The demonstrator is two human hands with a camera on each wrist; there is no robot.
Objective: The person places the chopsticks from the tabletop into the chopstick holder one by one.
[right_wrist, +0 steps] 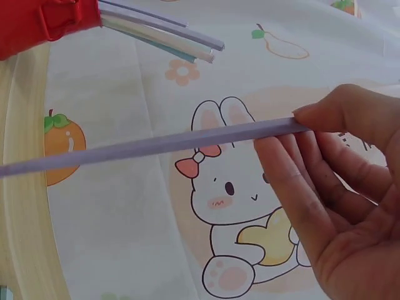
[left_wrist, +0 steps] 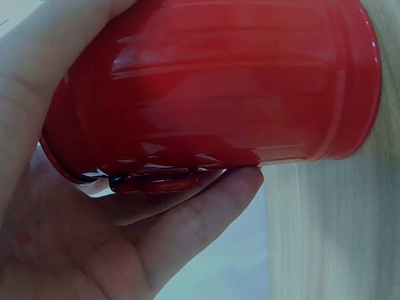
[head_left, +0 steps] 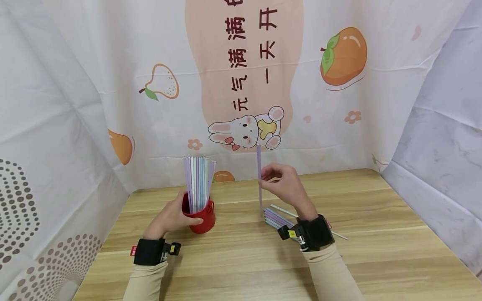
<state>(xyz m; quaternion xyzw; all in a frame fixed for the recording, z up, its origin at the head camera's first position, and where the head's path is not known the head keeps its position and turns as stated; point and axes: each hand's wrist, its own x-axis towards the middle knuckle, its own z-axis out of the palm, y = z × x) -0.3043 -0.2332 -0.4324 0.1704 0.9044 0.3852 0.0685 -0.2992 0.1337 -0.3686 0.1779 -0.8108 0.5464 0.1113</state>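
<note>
To the right of the red ribbed metal cup (head_left: 199, 217), in the head view, a long lilac paper straw (head_left: 259, 179) is pinched upright by the right hand (head_left: 284, 186), its long axis vertical and its lower end near the wooden counter (head_left: 376, 251). The cup, packed with upright pastel straws (head_left: 198, 179), is gripped by the left hand (head_left: 171, 217).

In the left wrist view, curled fingers (left_wrist: 206, 206) are wrapped around the cup's wall.

In the right wrist view, the straw is held between thumb and fingertips (right_wrist: 275, 156), with the cup well apart.

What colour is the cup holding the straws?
Red cup, seen best in the left wrist view.
</note>
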